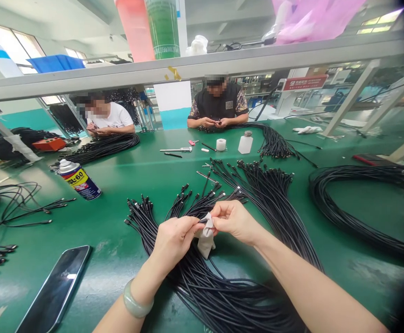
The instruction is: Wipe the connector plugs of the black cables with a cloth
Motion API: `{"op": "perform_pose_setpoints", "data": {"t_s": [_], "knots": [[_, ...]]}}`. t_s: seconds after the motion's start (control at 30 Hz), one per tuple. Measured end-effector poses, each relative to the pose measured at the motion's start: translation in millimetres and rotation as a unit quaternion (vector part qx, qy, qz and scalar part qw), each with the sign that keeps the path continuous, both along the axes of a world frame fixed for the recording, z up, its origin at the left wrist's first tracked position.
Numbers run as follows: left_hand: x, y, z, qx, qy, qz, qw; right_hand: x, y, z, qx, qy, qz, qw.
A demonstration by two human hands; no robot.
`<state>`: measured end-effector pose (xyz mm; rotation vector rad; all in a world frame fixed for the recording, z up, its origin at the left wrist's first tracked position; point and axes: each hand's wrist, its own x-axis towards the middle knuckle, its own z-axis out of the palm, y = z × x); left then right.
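My left hand [176, 238], with a pale bangle on its wrist, pinches the end of a black cable [202, 221]. Opposite it, my right hand [234, 222] has its fingers closed on a light grey cloth [206, 240]. The cloth wraps around the cable's tip and hangs down between my hands, so the connector itself is hidden. Beneath both hands lies a thick bundle of black cables [222, 289], their plug ends fanned out toward the far side. A second bundle [278, 203] spreads out just beyond my right hand.
A spray can [80, 180] and a phone [54, 291] are on the left of the green table. Coiled cables [354, 212] lie at right. Calipers [177, 150], a tape roll [221, 144] and a bottle [245, 142] sit farther back. Two people work across the table under a shelf [118, 71].
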<state>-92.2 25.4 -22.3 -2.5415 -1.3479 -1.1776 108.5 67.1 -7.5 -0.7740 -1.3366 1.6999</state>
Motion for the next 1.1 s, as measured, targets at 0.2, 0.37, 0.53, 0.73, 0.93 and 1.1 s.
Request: {"op": "perform_pose_setpoints", "data": {"t_s": [0.2, 0.37, 0.53, 0.73, 0.93, 1.1], "knots": [[-2, 1, 0.1, 0.001, 0.013, -0.005, 1.0, 0, 1, -0.3, -0.007, -0.006, 0.011, 1.0], [-2, 2, 0.0, 0.002, 0.011, -0.019, 1.0, 1, 1, 0.7, -0.008, -0.008, 0.01, 1.0], [-4, 3, -2.6, 0.0, 0.013, -0.012, 1.0, 1, 0, -0.8, -0.012, -0.013, 0.009, 1.0], [3, 4, -2.3, -0.073, -0.071, 0.007, 0.995, -2, 3, -0.2, -0.011, -0.01, -0.024, 1.0], [9, 1, 3.0, -0.088, -0.136, 0.049, 0.986, -2, 6, 0.1, -0.018, -0.001, -0.068, 0.998], [6, 2, 2.4, -0.099, -0.185, 0.076, 0.975, -5, 5, -1.2, -0.025, -0.008, -0.052, 0.998]]}}
